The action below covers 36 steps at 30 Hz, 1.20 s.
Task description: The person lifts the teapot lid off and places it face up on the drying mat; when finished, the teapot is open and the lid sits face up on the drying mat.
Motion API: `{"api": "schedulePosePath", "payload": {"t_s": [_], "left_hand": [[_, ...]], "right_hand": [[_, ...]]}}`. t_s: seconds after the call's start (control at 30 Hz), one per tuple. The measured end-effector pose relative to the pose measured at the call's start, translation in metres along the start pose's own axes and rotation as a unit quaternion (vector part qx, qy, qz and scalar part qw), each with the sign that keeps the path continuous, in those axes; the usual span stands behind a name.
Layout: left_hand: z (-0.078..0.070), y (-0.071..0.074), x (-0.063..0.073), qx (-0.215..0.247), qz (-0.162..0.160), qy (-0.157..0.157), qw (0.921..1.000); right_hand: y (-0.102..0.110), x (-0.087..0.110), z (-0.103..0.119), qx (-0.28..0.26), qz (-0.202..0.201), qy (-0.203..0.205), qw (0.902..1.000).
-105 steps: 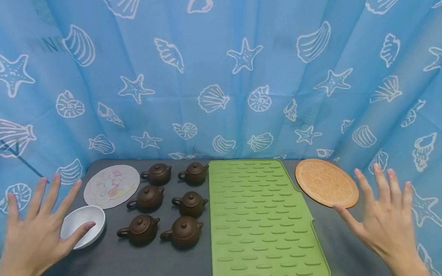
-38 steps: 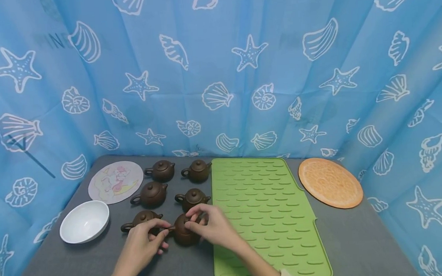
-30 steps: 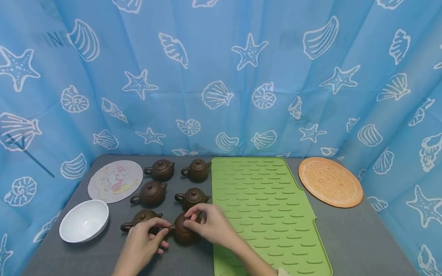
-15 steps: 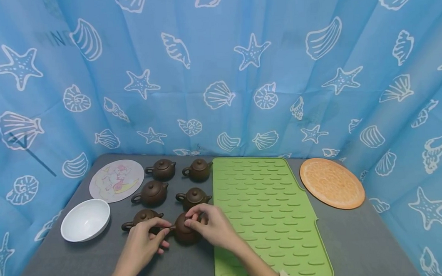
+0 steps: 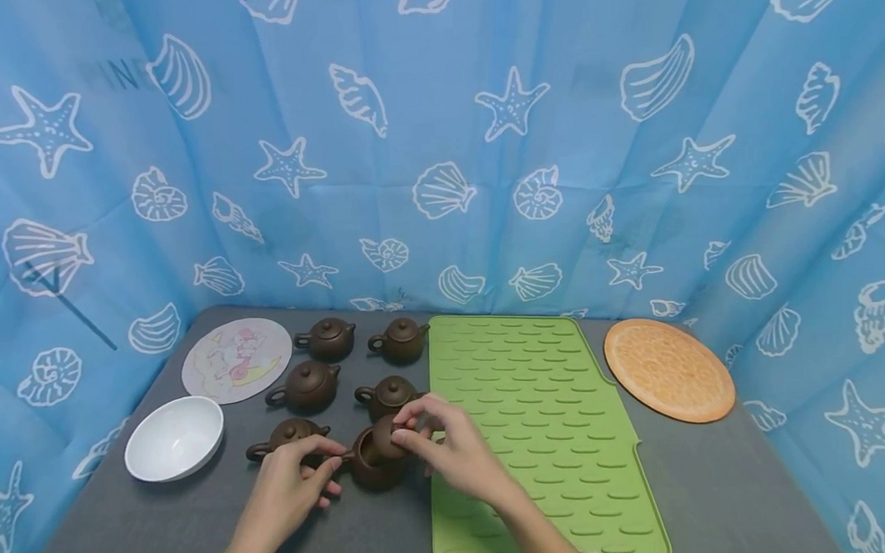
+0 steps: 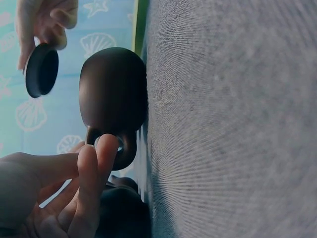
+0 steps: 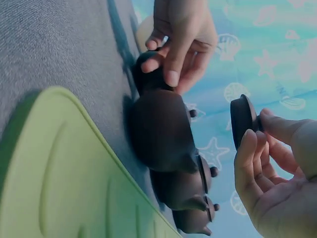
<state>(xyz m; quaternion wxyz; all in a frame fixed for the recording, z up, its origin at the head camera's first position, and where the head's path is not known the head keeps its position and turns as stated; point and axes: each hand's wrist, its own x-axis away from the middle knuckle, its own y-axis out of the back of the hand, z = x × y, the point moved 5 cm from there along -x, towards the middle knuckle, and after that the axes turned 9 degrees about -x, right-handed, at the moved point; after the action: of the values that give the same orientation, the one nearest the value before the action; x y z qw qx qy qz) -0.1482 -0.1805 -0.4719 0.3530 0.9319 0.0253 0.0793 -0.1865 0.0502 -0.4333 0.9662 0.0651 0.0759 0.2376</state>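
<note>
Nearest me on the table stands a small brown teapot (image 5: 370, 472), its mouth uncovered and dark inside. My left hand (image 5: 284, 489) pinches its handle (image 6: 128, 148) between thumb and fingers. Just above the mouth, my right hand (image 5: 455, 451) pinches the teapot lid (image 5: 387, 437) by its knob. In the right wrist view the lid (image 7: 241, 119) is tilted on edge and apart from the pot. Several matching lidded teapots stand close behind and to the left, one teapot (image 5: 289, 435) partly behind my left hand.
A green ridged mat (image 5: 526, 439) lies right of the teapots, under my right forearm. An orange round mat (image 5: 668, 369) lies farther right. At the left are a white bowl (image 5: 175, 439) and a round mat with a cartoon print (image 5: 237, 360). A blue shell-patterned curtain (image 5: 435, 143) hangs behind.
Both hands came in from the sides to the nearest teapot. In the last half second my right hand lifted the lid off, up and to the right; my left hand stayed at the handle.
</note>
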Motion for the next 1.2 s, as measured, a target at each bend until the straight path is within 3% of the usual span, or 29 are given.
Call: {"api": "schedulePosePath", "payload": {"t_s": [0.33, 0.7, 0.9, 1.03, 1.2], "left_hand": [[-0.001, 0.001, 0.002, 0.005, 0.004, 0.003, 1.0000], [-0.002, 0.001, 0.002, -0.005, 0.002, -0.002, 1.0000], [-0.002, 0.001, 0.002, -0.009, 0.003, -0.003, 0.9999], [-0.002, 0.001, 0.002, -0.012, 0.000, -0.007, 0.9999], [-0.002, 0.001, 0.002, -0.015, -0.002, -0.007, 0.9999]], "right_hand": [[0.023, 0.014, 0.003, -0.032, 0.022, 0.035, 0.9986], [0.048, 0.027, -0.010, -0.037, 0.023, 0.003, 0.9991], [0.059, 0.031, -0.018, -0.090, 0.057, 0.004, 0.9943], [0.062, 0.034, -0.027, -0.115, 0.075, -0.028, 0.9901], [0.060, 0.038, -0.038, -0.089, 0.080, -0.062, 0.9909]]}}
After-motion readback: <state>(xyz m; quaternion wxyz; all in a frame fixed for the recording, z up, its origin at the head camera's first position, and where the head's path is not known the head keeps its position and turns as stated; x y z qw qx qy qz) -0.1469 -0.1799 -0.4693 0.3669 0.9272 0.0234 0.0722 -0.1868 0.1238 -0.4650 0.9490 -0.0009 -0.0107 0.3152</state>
